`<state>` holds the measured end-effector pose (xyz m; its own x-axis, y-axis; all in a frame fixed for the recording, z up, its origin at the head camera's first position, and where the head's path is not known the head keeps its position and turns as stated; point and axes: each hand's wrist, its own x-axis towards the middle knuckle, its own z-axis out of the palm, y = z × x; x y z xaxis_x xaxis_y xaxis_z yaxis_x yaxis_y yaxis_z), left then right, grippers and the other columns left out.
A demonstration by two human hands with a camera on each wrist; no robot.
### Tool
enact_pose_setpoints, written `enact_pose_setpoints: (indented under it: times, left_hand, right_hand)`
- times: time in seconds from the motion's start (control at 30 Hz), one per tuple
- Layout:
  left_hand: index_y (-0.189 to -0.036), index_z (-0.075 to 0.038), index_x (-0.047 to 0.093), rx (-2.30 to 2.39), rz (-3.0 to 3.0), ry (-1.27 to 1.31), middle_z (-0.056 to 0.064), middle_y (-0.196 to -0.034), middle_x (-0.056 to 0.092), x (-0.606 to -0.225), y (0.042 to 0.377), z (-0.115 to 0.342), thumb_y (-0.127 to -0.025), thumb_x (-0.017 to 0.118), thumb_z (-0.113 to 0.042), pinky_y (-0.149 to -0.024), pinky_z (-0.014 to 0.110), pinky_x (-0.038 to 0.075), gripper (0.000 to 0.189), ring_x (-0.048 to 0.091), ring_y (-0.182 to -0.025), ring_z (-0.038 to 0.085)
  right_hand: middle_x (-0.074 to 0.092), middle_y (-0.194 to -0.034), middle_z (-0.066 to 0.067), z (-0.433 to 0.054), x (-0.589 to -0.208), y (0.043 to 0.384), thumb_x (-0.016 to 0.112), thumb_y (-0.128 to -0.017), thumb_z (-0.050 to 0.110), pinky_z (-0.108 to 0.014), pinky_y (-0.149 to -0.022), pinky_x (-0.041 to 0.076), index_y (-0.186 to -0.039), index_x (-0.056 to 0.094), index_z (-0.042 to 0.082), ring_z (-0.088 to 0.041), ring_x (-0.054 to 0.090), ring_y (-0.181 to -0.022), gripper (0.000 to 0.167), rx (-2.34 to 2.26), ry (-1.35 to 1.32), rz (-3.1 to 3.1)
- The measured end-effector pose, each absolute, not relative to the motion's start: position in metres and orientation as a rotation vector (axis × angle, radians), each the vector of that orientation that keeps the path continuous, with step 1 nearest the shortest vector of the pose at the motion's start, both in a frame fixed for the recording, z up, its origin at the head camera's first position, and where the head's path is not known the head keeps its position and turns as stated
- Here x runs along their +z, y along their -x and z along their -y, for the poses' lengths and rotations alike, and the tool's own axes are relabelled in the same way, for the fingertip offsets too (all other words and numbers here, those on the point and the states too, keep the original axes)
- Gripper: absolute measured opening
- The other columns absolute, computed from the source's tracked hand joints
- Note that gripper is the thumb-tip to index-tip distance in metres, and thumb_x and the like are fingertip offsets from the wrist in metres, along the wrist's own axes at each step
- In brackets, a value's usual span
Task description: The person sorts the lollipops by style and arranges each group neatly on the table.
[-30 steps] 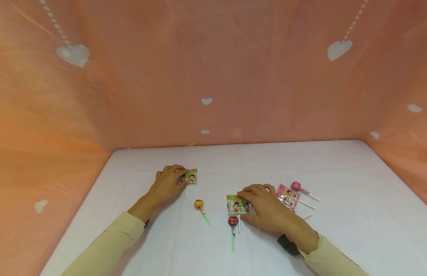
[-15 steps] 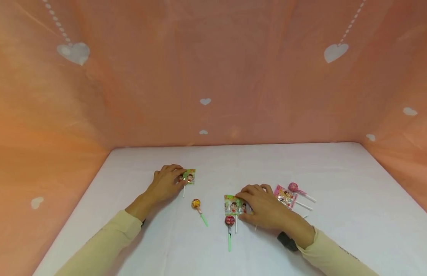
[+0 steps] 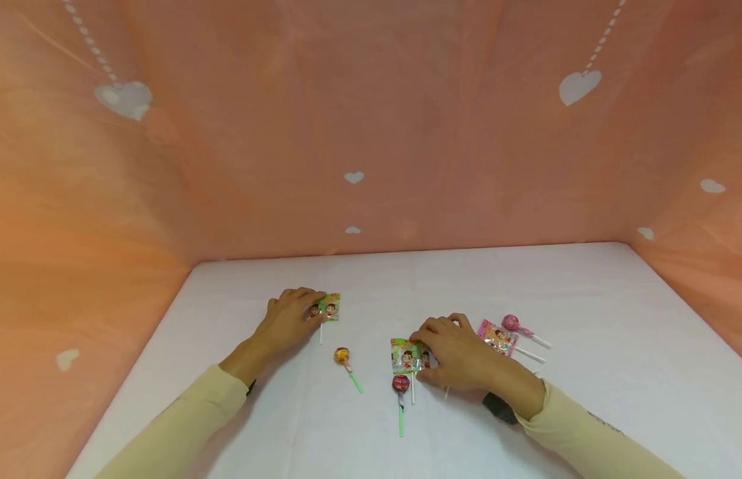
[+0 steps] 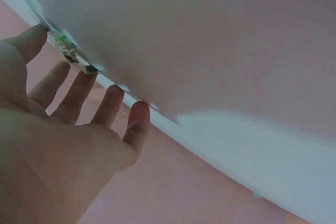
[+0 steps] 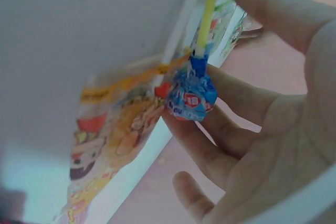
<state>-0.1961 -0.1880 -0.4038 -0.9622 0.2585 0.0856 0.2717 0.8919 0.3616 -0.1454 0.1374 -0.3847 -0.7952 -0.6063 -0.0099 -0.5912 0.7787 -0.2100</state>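
Observation:
My left hand point(image 3: 289, 322) rests at the left of the table, thumb and index finger at opposite edges of a flat lollipop in a green wrapper point(image 3: 333, 308); the left wrist view shows its fingers spread with tips at the tabletop. My right hand point(image 3: 460, 356) has thumb and index finger at the edges of a second green-wrapped lollipop point(image 3: 400, 356). Under that palm, the right wrist view shows a round blue lollipop point(image 5: 194, 95) with a yellow stick, beside a flat orange-wrapped lollipop point(image 5: 105, 145). In the head view the right hand mostly hides these two.
Between the hands lie a round yellow lollipop point(image 3: 342, 355) and a round red lollipop point(image 3: 400, 384), both on green sticks. Right of the right hand are a flat pink-wrapped lollipop point(image 3: 496, 337) and a round pink lollipop point(image 3: 511, 323). An orange curtain point(image 3: 371, 133) surrounds the white table point(image 3: 359, 439).
The head view shifts slightly. My right hand's outer fingers and wrist move up a little; a white stick right of the wrist is now mostly hidden. The lollipops stay in place.

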Motion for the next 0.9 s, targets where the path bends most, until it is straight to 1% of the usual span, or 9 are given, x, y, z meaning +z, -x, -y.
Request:
enact_pose_setpoints:
  times: [0.13,0.27,0.4,0.63,0.8,0.9]
  left_hand:
    - [-0.134,-0.011,0.062,-0.603,3.004,0.438,0.011,-0.136,0.06,-0.402,0.194,0.19,-0.094,0.066,-0.029,-0.097,0.054,0.036,0.044,0.048,-0.131,0.036]
    - [-0.133,-0.011,0.063,-0.609,3.005,0.437,0.011,-0.136,0.06,-0.403,0.194,0.191,-0.094,0.066,-0.028,-0.098,0.056,0.036,0.043,0.048,-0.131,0.036]
    - [-0.132,-0.011,0.064,-0.615,2.997,0.433,0.011,-0.135,0.061,-0.403,0.195,0.19,-0.094,0.067,-0.029,-0.096,0.057,0.036,0.042,0.048,-0.13,0.036]
    - [-0.131,-0.011,0.064,-0.607,2.993,0.423,0.011,-0.135,0.061,-0.403,0.197,0.187,-0.093,0.068,-0.029,-0.095,0.056,0.037,0.042,0.05,-0.129,0.036]
    - [-0.13,-0.011,0.063,-0.589,2.997,0.397,0.011,-0.136,0.061,-0.405,0.196,0.187,-0.093,0.068,-0.029,-0.096,0.057,0.038,0.042,0.05,-0.13,0.036]
    - [-0.129,-0.011,0.062,-0.607,2.993,0.397,0.01,-0.136,0.061,-0.406,0.196,0.188,-0.093,0.068,-0.029,-0.097,0.057,0.037,0.041,0.049,-0.13,0.035]
  right_hand:
    - [0.062,-0.119,-0.004,-0.136,-0.385,0.145,0.078,-0.083,0.041,-0.055,-0.107,0.033,-0.127,0.063,0.012,-0.024,0.057,-0.117,0.054,-0.317,0.969,-2.88]
    - [0.062,-0.116,-0.003,-0.134,-0.386,0.145,0.078,-0.083,0.04,-0.055,-0.106,0.033,-0.124,0.065,0.012,-0.024,0.057,-0.115,0.052,-0.326,0.973,-2.887]
    - [0.064,-0.112,-0.002,-0.133,-0.386,0.146,0.079,-0.08,0.039,-0.054,-0.106,0.033,-0.12,0.067,0.013,-0.022,0.058,-0.111,0.049,-0.322,0.971,-2.917]
    - [0.068,-0.109,0.001,-0.133,-0.387,0.149,0.081,-0.075,0.039,-0.052,-0.105,0.033,-0.114,0.072,0.016,-0.018,0.061,-0.107,0.046,-0.253,0.983,-2.972]
    - [0.068,-0.108,0.003,-0.135,-0.386,0.149,0.081,-0.073,0.04,-0.05,-0.105,0.035,-0.112,0.073,0.017,-0.017,0.062,-0.107,0.047,-0.287,0.987,-3.003]
    - [0.069,-0.111,0.004,-0.139,-0.377,0.151,0.08,-0.075,0.043,-0.047,-0.102,0.041,-0.115,0.072,0.017,-0.017,0.062,-0.11,0.048,-0.373,0.97,-3.003]
